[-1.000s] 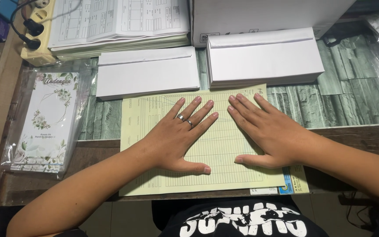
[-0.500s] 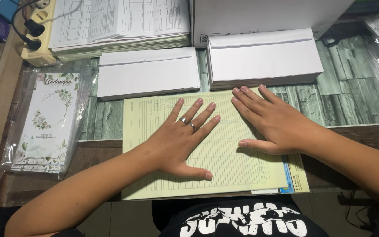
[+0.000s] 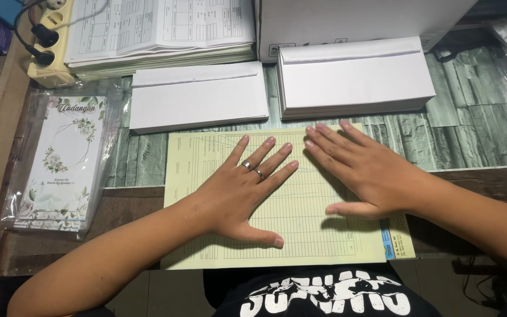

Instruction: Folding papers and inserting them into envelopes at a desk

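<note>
A dark wooden table (image 3: pixel 130 202) with a green stone-pattern mat (image 3: pixel 459 126) fills the frame. Across the top edge sit a white box (image 3: pixel 359 20) at centre right and a pile of printed forms (image 3: pixel 159 29) at upper left, beside a cream power strip (image 3: pixel 54 41) in the corner. Below them lie two stacks of white envelopes: the thicker right stack (image 3: pixel 356 76) and the thinner left stack (image 3: pixel 198 97). A bagged floral card (image 3: pixel 66 158) rests at the left. In the lower centre lies a yellow ruled sheet (image 3: pixel 300 235), with both hands flat on it. The left hand (image 3: pixel 244 191), fingers spread and two rings on it, has barely moved since a second ago. The right hand (image 3: pixel 368 176), open and gripping nothing, slid up towards the right stack and has now drawn back a little; the sheet has shifted slightly toward the right and lower edge, so the palms appear to be smoothing and squaring it.
</note>
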